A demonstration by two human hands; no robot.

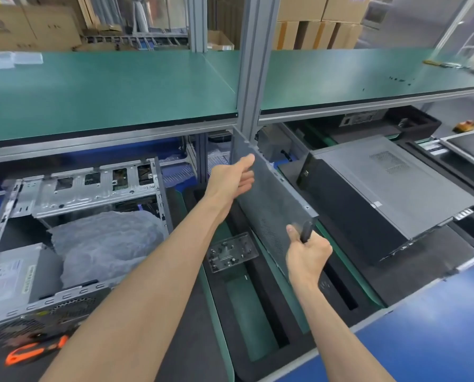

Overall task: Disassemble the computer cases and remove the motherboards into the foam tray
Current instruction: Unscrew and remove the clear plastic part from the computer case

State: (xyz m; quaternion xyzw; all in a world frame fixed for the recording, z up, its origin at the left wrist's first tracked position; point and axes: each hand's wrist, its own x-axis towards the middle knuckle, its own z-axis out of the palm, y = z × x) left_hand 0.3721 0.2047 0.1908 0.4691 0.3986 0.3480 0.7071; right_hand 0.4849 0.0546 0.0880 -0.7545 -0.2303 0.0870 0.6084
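Although both forearms reach well into view, the fingers of the left hand (231,179) are mostly hidden behind the grey side panel (271,205) it grips by the upper edge, thumb laid along the near face. The right hand (307,257) is curled round a dark handle (306,231) at the panel's lower corner; whether that handle belongs to the panel or is a separate tool cannot be told, as it is blurred. The panel stands on edge, tilted, between an opened computer case (73,235) on the left and a closed case (379,188) on the right. Inside the opened case lies a crumpled sheet of bubble wrap (103,244) that covers whatever is beneath it, beside a silver power supply (10,274); no motherboard can be made out. Below the hands sits a black foam tray (258,340) with green-floored recesses, and a small clear plastic tray (231,252) holding dark screws rests on it. An orange tool (32,352) is partly cut off by the left arm at the lower left. A green shelf (106,89) spans the top, hiding the back of the bench.
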